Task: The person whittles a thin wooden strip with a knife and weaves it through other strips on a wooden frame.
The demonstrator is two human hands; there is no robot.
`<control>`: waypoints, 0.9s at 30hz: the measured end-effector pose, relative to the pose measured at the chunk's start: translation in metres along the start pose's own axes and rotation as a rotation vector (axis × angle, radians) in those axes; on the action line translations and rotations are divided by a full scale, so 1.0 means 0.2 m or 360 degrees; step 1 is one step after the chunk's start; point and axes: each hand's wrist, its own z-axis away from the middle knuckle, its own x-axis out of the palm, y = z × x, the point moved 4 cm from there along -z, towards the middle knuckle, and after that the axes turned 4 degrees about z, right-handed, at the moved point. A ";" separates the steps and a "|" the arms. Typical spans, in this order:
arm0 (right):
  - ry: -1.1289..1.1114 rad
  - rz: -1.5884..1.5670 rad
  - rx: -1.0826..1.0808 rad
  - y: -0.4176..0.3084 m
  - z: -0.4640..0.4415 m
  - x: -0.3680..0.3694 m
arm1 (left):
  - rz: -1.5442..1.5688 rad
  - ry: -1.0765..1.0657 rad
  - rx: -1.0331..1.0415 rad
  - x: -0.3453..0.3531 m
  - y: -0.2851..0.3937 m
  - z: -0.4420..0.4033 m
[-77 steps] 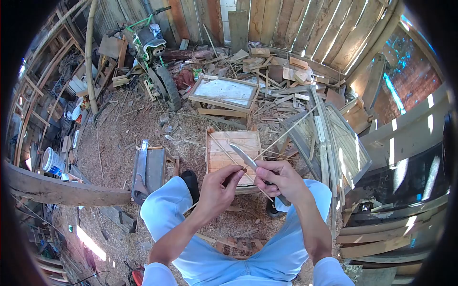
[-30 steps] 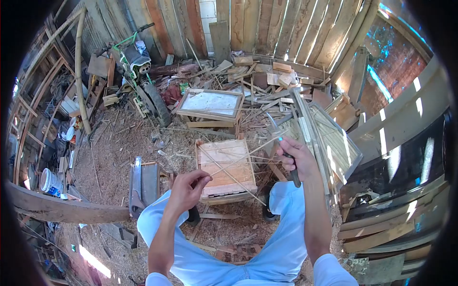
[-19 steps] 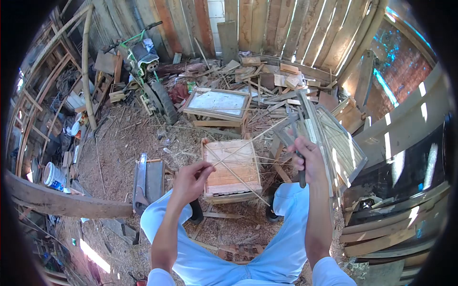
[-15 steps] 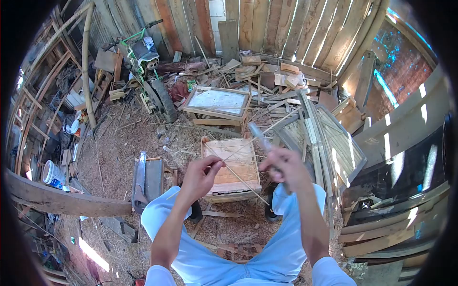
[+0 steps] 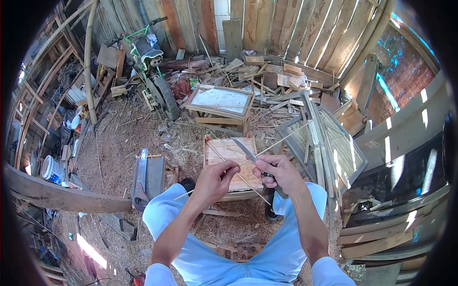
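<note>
My left hand (image 5: 218,180) pinches a thin wooden strip (image 5: 286,137), which runs from above my left knee up and right past the knife. In my right hand (image 5: 279,174) is a knife (image 5: 244,150), held by its dark handle with the blade pointing up and left. The blade lies close to the strip, just right of my left fingertips; whether it touches cannot be made out. Below both hands stands a low wooden box (image 5: 229,148) with a slatted top. Another thin stick (image 5: 248,183) lies slanted across that top.
A handsaw (image 5: 140,181) rests on a small dark-topped stool (image 5: 155,177) at the left. Beyond the box is a wooden frame with a white panel (image 5: 220,100), before a pile of scrap wood. A motorbike (image 5: 152,71) stands behind left; framed panels (image 5: 341,143) lean at right.
My right hand has come in from the right and down with the knife, now near my left hand. My left hand has shifted slightly right, still pinching the strip.
</note>
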 end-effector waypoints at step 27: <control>0.0172 -0.0472 -0.0006 -0.02 0.04 -0.27 | -0.0085 0.0079 0.0028 -0.07 -0.02 0.08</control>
